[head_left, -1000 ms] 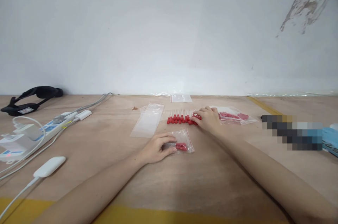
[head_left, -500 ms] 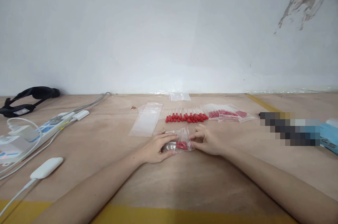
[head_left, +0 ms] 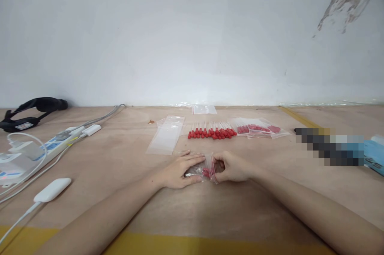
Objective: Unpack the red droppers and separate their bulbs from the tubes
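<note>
A small clear zip bag (head_left: 207, 163) with red-ended pieces inside lies on the table between my hands. My left hand (head_left: 180, 170) rests on its left part, fingers stretched out and thumb apart. At the bag's right end, along the red zip line, my right hand (head_left: 231, 167) has its thumb and fingers closed on the plastic. The pieces in the bag are partly hidden by my hands. Just beyond, a row of thin white sticks with red ends (head_left: 212, 131) lies loose on the table.
Filled bags with red pieces (head_left: 258, 127) lie right of the row, flat clear bags (head_left: 166, 135) to its left. Another small bag (head_left: 204, 109) is by the wall. A power strip (head_left: 52, 149), a white cabled device (head_left: 52, 190) and a black headset-like strap (head_left: 36, 111) occupy the left side.
My right hand has moved onto the bag's zip end and closed on it. The bag's right end is now bunched and lifted. My left hand stays on the bag.
</note>
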The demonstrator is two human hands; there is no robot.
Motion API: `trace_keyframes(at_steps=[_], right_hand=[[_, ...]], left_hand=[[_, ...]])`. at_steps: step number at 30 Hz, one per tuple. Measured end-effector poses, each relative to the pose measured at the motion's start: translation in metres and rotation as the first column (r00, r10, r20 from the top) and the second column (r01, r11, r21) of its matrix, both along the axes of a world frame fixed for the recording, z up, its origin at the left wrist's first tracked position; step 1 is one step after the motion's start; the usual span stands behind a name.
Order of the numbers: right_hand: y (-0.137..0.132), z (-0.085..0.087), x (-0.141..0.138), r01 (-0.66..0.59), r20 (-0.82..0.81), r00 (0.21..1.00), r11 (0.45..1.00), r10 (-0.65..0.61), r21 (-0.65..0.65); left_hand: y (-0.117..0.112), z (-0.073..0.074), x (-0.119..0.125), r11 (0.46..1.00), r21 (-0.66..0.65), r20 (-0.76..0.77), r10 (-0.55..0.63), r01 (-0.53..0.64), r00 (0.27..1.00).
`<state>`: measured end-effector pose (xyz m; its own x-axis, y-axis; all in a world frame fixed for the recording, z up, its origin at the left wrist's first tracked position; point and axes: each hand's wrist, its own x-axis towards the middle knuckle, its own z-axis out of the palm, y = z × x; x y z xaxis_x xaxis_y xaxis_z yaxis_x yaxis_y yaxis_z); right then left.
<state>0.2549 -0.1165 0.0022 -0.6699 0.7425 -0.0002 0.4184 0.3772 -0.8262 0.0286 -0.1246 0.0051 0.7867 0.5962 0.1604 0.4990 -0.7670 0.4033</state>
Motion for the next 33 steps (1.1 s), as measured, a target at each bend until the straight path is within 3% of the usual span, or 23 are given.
trace_keyframes(at_steps=[7, 12, 16, 19, 21, 24, 26, 29, 33], right_hand=[[0.004, -0.001, -0.001, 0.147, -0.132, 0.975, 0.966, -0.178, -0.212], [0.012, 0.001, 0.009, 0.35, -0.11, 0.908, 0.877, -0.404, -0.33], [0.012, -0.002, 0.012, 0.295, -0.22, 0.878, 0.841, -0.426, -0.453], [0.009, -0.007, 0.009, 0.226, -0.297, 0.888, 0.895, -0.352, -0.385], [0.009, -0.011, 0.007, 0.248, -0.277, 0.903, 0.925, -0.328, -0.286], [0.011, -0.014, 0.008, 0.278, -0.261, 0.91, 0.94, -0.323, -0.195], [0.015, -0.012, 0.012, 0.274, -0.266, 0.907, 0.937, -0.327, -0.218], [0.022, -0.006, 0.026, 0.274, -0.261, 0.886, 0.889, -0.382, -0.368], [0.031, -0.001, 0.044, 0.272, -0.312, 0.799, 0.771, -0.515, -0.576]], left_hand=[[0.001, -0.002, -0.001, 0.999, 0.024, -0.042, 0.032, -0.031, 0.999], [0.003, -0.004, -0.001, 0.997, 0.042, -0.045, 0.062, -0.06, 0.997], [0.001, -0.003, -0.001, 0.995, 0.074, -0.084, 0.066, -0.06, 0.994], [0.0, -0.001, -0.002, 0.994, 0.097, -0.129, 0.067, -0.055, 0.989], [-0.001, 0.0, -0.002, 0.993, 0.106, -0.143, 0.07, -0.055, 0.987], [-0.002, 0.0, -0.001, 0.991, 0.121, -0.146, 0.076, -0.058, 0.986], [-0.002, 0.0, -0.001, 0.991, 0.123, -0.154, 0.08, -0.061, 0.985], [-0.002, 0.0, -0.001, 0.99, 0.124, -0.17, 0.094, -0.074, 0.981], [-0.007, 0.003, -0.002, 0.98, 0.17, -0.172, 0.131, -0.101, 0.976]])
